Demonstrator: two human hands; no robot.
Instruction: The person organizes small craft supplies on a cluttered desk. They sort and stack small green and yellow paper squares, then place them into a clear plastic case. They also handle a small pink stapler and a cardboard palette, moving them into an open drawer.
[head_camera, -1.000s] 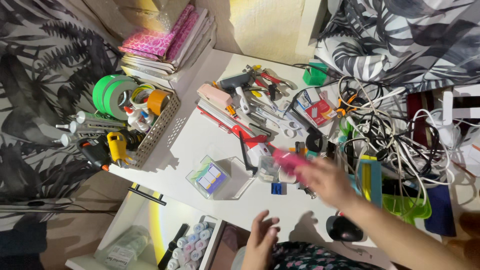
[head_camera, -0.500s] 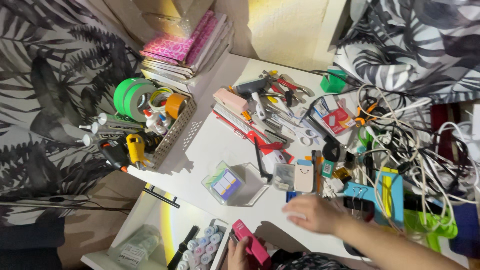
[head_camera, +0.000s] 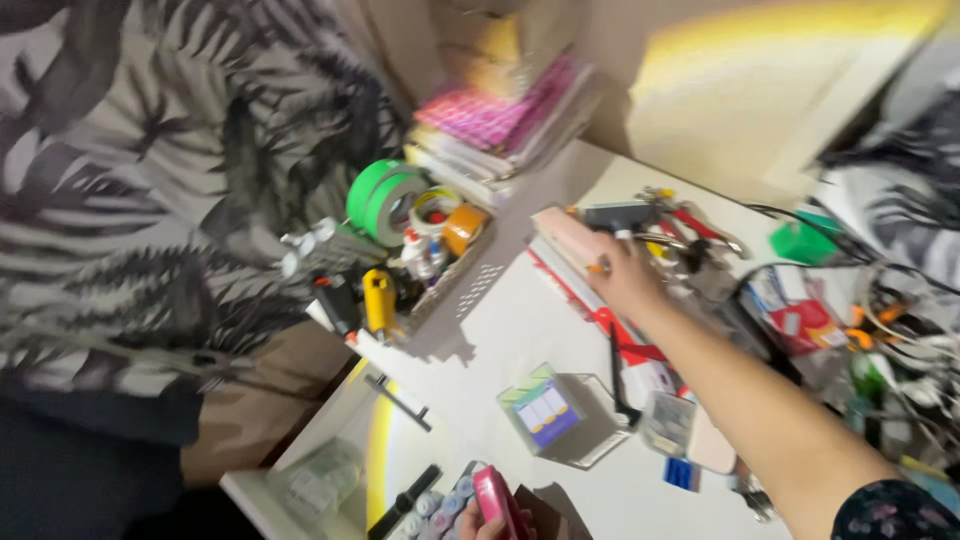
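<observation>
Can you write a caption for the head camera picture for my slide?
Right hand reaching to a pink block among tools on a cluttered white desk; left hand holds a pink gadget.

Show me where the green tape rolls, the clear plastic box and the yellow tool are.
green tape rolls (head_camera: 378, 199), head view, on the outer green band.
clear plastic box (head_camera: 560, 415), head view, on its lid above the coloured pads inside.
yellow tool (head_camera: 379, 298), head view, on the middle of its yellow body.

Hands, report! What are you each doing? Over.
Right hand on flat pink box, grip unclear. Left hand holds pink rectangular gadget. Tools crowd close.
</observation>
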